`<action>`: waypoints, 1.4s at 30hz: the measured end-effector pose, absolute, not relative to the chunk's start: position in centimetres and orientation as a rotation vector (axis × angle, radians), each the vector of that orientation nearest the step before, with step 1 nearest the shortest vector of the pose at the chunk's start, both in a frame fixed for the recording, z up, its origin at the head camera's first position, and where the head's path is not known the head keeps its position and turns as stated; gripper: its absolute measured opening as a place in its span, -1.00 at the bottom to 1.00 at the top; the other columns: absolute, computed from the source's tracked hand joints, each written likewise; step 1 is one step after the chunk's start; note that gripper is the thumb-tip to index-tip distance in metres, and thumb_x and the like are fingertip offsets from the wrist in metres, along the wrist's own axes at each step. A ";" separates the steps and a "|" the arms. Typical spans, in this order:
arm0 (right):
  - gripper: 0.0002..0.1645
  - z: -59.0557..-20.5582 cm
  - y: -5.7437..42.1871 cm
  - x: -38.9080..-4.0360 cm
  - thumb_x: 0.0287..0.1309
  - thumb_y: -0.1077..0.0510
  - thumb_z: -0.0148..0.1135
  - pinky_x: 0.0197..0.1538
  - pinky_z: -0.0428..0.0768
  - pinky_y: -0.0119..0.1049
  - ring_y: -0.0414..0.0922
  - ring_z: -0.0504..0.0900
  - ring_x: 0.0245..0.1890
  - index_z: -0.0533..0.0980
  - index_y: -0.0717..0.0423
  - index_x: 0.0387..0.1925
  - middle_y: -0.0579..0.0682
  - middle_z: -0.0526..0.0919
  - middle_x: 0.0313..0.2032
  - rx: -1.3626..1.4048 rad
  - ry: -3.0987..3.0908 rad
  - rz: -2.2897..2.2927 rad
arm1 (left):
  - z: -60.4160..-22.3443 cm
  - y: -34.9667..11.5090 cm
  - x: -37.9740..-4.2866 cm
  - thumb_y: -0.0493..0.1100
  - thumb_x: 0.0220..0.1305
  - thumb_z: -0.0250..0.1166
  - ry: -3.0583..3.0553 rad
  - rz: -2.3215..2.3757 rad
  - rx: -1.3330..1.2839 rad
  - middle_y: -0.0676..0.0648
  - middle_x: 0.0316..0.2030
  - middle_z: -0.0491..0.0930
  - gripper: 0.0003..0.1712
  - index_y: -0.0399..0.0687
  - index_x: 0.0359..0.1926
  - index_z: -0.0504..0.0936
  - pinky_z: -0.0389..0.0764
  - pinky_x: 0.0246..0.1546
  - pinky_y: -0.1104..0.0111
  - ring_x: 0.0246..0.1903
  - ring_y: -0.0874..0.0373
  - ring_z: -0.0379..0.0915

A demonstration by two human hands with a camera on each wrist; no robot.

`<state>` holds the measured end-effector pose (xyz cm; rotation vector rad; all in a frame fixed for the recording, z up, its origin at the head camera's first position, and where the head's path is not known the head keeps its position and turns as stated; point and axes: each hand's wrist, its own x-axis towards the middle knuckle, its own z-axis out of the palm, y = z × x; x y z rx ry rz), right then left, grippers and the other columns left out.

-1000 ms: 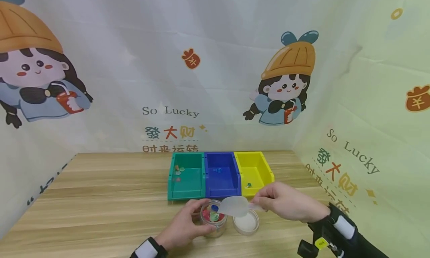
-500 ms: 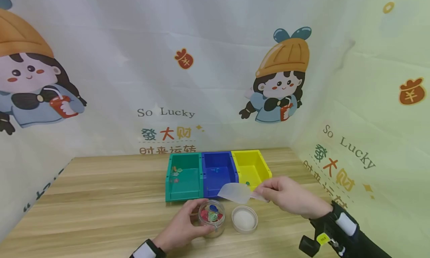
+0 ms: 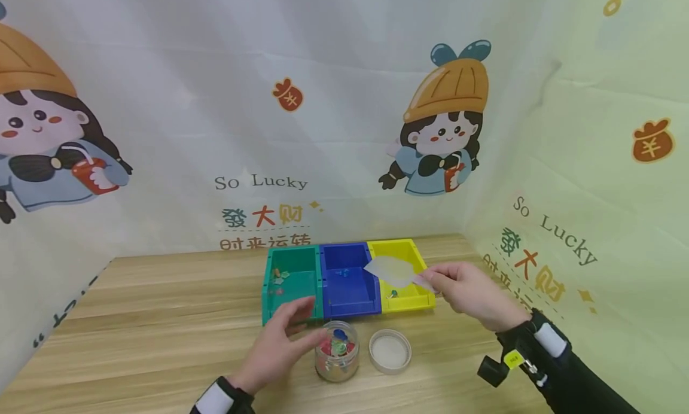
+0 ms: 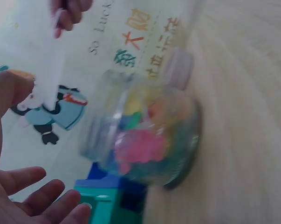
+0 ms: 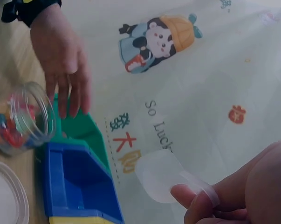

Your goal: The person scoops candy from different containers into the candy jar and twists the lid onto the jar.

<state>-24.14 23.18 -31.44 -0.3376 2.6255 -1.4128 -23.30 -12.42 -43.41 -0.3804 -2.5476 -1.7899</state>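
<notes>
My right hand (image 3: 473, 291) pinches the handle of a translucent white scoop (image 3: 395, 271), whose blade overlaps the blue and yellow bins in the head view. In the right wrist view the scoop blade (image 5: 160, 175) shows nothing on it. My left hand (image 3: 280, 342) is off to the left of a clear jar (image 3: 337, 366), fingers spread and loosely bent, the thumb overlapping its rim. Small colourful pieces (image 3: 339, 345) in red, green and blue fill the jar, which stands upright and uncovered. In the left wrist view the jar (image 4: 140, 135) looks blurred, with pink pieces against its wall.
A white round lid (image 3: 390, 352) lies right of the jar. Behind stand a green bin (image 3: 293, 251), a blue bin (image 3: 350, 311) and a yellow bin (image 3: 406, 307), side by side, each with a few small pieces. Printed cloth (image 3: 344, 103) hangs behind the wooden table (image 3: 161, 318).
My left hand has let go of the jar and lifted to the left. My right hand has raised the scoop from over the jar up and back toward the bins.
</notes>
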 end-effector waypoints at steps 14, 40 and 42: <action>-0.50 -32.4 25.6 -26.6 0.72 0.07 0.02 -0.46 0.23 -0.37 -0.16 0.29 -0.53 0.60 0.30 0.38 -0.12 0.33 -0.52 -0.175 2.682 -1.476 | -39.9 -16.8 -26.5 0.14 0.63 0.30 -2.479 -1.736 -0.221 -0.24 0.58 0.40 -0.19 -0.08 0.68 0.29 0.44 0.56 -0.14 0.55 -0.19 0.38; -0.68 -35.2 23.7 -31.3 0.62 0.17 0.13 -0.21 0.67 -0.15 -0.05 0.56 -0.32 0.73 0.30 -0.04 0.09 0.71 -0.28 -0.313 3.239 -0.384 | -44.5 -18.4 -30.1 0.01 0.73 0.09 -2.534 -1.585 0.185 -0.43 0.45 0.52 -0.39 -0.33 0.51 0.51 0.45 0.52 -0.22 0.52 -0.36 0.39; -0.71 -35.4 23.4 -31.5 0.59 0.19 0.17 -0.16 0.70 -0.12 -0.04 0.55 -0.30 0.74 0.30 -0.04 0.09 0.70 -0.29 -0.332 3.265 -0.272 | -44.6 -18.3 -30.1 -0.01 0.72 0.10 -2.523 -1.596 0.177 -0.42 0.45 0.53 -0.41 -0.33 0.50 0.53 0.46 0.53 -0.21 0.52 -0.36 0.39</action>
